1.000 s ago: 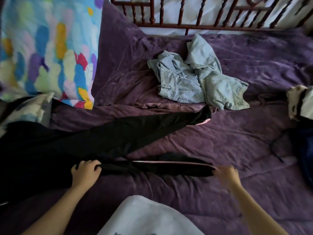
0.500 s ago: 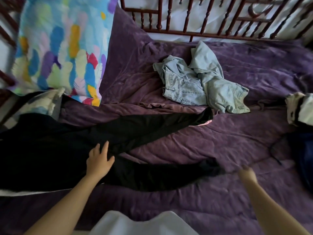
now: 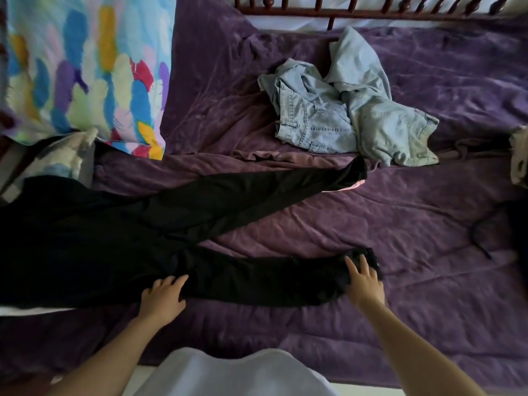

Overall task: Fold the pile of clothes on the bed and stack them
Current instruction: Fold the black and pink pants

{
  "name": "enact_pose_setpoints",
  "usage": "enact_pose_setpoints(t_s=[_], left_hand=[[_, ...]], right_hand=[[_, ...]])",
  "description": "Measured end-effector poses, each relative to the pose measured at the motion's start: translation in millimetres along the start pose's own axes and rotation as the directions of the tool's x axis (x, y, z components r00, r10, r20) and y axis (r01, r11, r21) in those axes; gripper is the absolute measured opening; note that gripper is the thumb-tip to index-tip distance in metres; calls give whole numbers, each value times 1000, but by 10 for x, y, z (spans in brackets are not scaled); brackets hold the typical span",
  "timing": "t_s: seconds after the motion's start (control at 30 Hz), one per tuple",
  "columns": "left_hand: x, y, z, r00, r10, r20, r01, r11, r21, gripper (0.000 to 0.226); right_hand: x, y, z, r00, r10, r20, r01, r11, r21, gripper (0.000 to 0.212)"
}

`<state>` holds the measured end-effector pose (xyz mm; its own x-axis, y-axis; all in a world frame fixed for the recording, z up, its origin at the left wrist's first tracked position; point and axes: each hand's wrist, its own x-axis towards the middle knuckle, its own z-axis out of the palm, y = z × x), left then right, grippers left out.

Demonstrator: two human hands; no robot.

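Two legs of the black pants fan out flat on the purple bed, waist at 9 o'clock and cuffs toward 2 and 3 o'clock. Your left hand rests open on the near leg's front edge, and your right hand presses flat, fingers straight, on that leg's cuff. Beyond the pants at 1 o'clock, crumpled light jeans lie near the wooden headboard, with a bright patterned pillow at 10 o'clock.
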<state>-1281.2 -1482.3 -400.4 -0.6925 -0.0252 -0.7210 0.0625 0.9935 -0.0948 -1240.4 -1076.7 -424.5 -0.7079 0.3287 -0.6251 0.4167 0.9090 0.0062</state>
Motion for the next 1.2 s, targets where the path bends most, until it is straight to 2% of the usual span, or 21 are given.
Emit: enact_pose_setpoints(t_s=[0.07, 0.17, 0.23, 0.3, 0.4, 0.47, 0.53, 0.6, 0.63, 0.67, 0.7, 0.73, 0.8, 0.83, 0.87, 0.9, 0.93, 1.0, 1.1, 1.2], left_hand=[[6, 32, -21, 1000, -17, -21, 18, 1000, 18, 63], [30, 100, -70, 997, -12, -80, 15, 999, 41, 63], [66, 176, -110, 993, 22, -119, -16, 999, 49, 63], [101, 263, -155, 988, 53, -142, -44, 997, 69, 64], [175, 405, -234, 987, 112, -118, -100, 990, 99, 70], [265, 461, -277, 989, 134, -62, -127, 986, 109, 69], [362, 469, -321, 990, 137, -16, -134, 984, 118, 52], [428, 427, -348, 987, 158, -17, -155, 982, 111, 20], [447, 394, -358, 982, 185, -27, -182, 978, 101, 12], [460, 351, -362, 974, 223, -36, -219, 971, 100, 11], [473, 302, -357, 964, 263, -51, -257, 961, 99, 10], [474, 255, -356, 955, 289, -63, -282, 954, 97, 10], [447, 173, -366, 955, 293, -54, -291, 956, 49, 38], [428, 141, -364, 958, 287, -22, -286, 958, 15, 52], [403, 127, -360, 960, 278, 16, -278, 961, 6, 60], [380, 124, -358, 963, 268, 40, -269, 963, 13, 64], [365, 131, -352, 964, 260, 49, -262, 965, 30, 66], [336, 159, -340, 962, 267, 49, -270, 960, 67, 67], [299, 174, -323, 959, 277, 52, -282, 951, 124, 60], [228, 131, -324, 957, 289, -22, -280, 943, 181, 47]], right_hand=[[103, -47, -29, 991, -135, -11, 130, 972, -197, 67], [248, -112, -34, 968, -240, 75, 251, 900, -356, 75], [298, -128, -57, 966, -232, 113, 258, 851, -458, 71], [291, -111, -107, 974, -197, 113, 226, 796, -561, 52], [224, 28, -202, 992, -115, 54, 126, 815, -565, 35], [146, 215, -271, 995, -97, 12, 91, 871, -482, 33], [34, 448, -335, 997, -81, 20, 83, 929, -360, 33], [-85, 679, -357, 998, -62, -21, 59, 993, -99, 16], [-148, 763, -357, 998, -44, -41, 48, 993, 106, 5], [-183, 826, -356, 998, -28, -63, 46, 949, 313, 19], [-235, 843, -368, 996, 16, -82, 29, 861, 508, 30], [-282, 861, -376, 994, 74, -86, 4, 733, 681, 33], [-404, 795, -408, 982, 191, -14, -65, 399, 915, 26], [-448, 748, -394, 975, 219, 37, -89, 230, 969, 36], [-483, 707, -353, 961, 258, 96, -138, 148, 979, 41], [-511, 656, -304, 950, 276, 143, -187, 141, 972, 34], [-505, 625, -213, 934, 298, 197, -261, 194, 946, 30], [-489, 592, 2, 906, 328, 267, -349, 224, 910, 40], [-423, 467, 99, 913, 324, 247, -326, 217, 920, 31], [-240, 464, 144, 897, 407, 171, -322, 339, 884, 28]])
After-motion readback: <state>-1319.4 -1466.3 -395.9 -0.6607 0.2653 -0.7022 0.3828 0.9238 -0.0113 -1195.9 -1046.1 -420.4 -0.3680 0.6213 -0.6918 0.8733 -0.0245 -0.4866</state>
